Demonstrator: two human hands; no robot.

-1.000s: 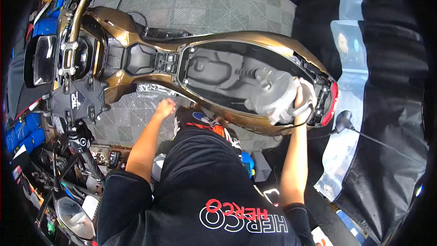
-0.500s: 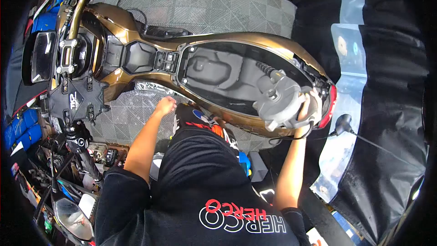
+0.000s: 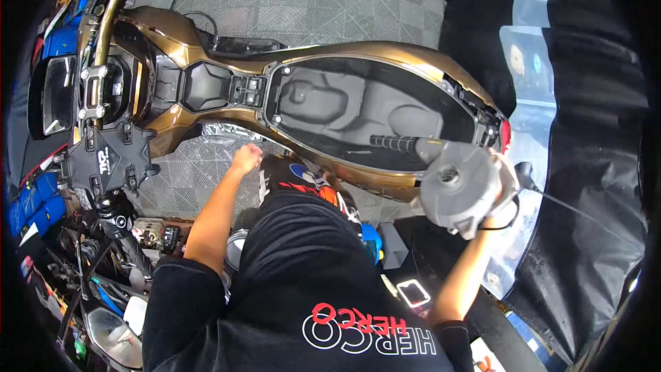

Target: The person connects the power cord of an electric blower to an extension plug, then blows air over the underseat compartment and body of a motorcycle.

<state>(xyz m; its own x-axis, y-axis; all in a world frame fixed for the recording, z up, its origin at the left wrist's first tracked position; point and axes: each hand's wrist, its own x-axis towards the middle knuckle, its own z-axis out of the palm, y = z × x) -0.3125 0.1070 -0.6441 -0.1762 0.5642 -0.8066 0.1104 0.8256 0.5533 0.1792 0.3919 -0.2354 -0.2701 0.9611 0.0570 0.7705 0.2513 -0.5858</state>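
My right hand (image 3: 508, 189) grips a grey corded blower (image 3: 454, 186), with a round housing and a black ribbed nozzle that points left. The housing hides most of my fingers. The blower is over the near rear edge of a bronze motor scooter (image 3: 406, 58), beside its uncovered storage compartment (image 3: 358, 107). My left hand (image 3: 246, 158) is loosely closed in front of the scooter's middle, with nothing visible in it and apart from the body panel.
A power cord (image 3: 585, 213) with a black connector (image 3: 525, 176) runs off to the right. Handlebars (image 3: 103, 89) and a phone-holder plate (image 3: 110, 158) are at the left. Tools and parts (image 3: 158, 234) crowd the lower left. A white-framed device (image 3: 413, 293) lies beside my right arm.
My right hand has carried the blower right and nearer to me, from over the storage compartment's rear part to its edge. My left hand has barely moved.
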